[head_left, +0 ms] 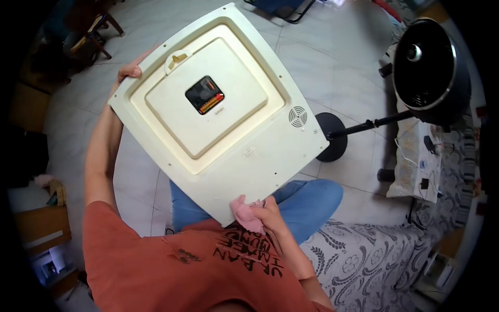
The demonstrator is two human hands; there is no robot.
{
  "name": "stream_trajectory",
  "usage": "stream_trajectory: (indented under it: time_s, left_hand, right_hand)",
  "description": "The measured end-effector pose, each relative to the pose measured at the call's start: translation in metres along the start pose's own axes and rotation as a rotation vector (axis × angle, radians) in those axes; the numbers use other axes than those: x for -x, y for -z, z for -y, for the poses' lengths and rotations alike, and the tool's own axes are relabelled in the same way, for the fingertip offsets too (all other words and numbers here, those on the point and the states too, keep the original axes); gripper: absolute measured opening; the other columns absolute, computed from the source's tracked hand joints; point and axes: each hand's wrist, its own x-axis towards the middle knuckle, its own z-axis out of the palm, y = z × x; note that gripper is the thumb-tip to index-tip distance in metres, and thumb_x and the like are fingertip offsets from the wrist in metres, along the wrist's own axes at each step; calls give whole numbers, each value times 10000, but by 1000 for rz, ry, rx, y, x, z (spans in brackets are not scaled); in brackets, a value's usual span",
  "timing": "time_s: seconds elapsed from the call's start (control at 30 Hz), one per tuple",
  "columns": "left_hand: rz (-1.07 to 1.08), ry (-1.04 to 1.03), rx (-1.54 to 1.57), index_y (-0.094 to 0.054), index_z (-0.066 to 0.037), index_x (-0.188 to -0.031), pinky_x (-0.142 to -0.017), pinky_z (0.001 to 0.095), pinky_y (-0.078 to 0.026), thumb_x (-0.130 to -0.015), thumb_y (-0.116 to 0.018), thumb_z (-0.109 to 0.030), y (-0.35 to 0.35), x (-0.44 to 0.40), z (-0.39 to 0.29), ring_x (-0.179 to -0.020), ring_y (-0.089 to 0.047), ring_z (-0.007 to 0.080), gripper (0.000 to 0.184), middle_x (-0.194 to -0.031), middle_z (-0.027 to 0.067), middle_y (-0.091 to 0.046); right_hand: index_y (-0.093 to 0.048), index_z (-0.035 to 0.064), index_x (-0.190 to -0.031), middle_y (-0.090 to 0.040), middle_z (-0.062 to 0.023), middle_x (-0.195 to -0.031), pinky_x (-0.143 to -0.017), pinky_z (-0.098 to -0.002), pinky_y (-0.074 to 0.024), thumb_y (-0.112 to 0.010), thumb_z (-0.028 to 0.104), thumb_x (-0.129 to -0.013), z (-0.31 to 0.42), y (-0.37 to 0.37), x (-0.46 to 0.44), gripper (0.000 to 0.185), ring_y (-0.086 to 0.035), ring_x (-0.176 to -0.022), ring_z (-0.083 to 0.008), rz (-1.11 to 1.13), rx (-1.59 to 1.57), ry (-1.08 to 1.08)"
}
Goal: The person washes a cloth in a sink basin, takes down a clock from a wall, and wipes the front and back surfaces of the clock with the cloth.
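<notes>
A white wall clock [223, 140] is tilted in front of me with its back facing up. Its black clock movement [200, 88] holds a battery, and a hanger tab sits above it. My left hand [130, 71] grips the clock's upper left edge, fingers hidden behind. Near the bottom corner, my right hand [267, 212] is closed around a crumpled pink cloth [247, 213], which touches the clock's lower edge. The clock's front is out of sight.
A black pedestal fan [426, 73] stands at the right on a round base. A patterned sofa [358, 255] is at lower right, and a small table [421, 161] with cables is beside the fan. A wooden chair [96, 36] stands at upper left.
</notes>
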Motion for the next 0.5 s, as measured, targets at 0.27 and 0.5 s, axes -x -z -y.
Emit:
stream_trajectory:
  time_s: [0.27,0.5]
  left_hand:
    - [119,-48,55,-327,45,-1453,-1012,377,-498,-502,-717,-280,25,-17,17,-1162,-600,307,1078,-1334,243,-526]
    - [130,-81,111,-321,45,-1457,-1020,381,-492,-499,-722,-276,16,-32,18,-1172,-594,310,1087,-1341,246,-519]
  right_hand:
    - [-584,-60,-1155,-648,-83,-1054,-846,-292,-492,-703,56,-713,4,-24,46,472,-608,-943,-153,-74,161,172]
    - [-622,-37,-1074,-667,-84,-990,-800,-312,-502,-750,116,-693,-9,-43,62,430,-614,-874,-169,-194,352,337]
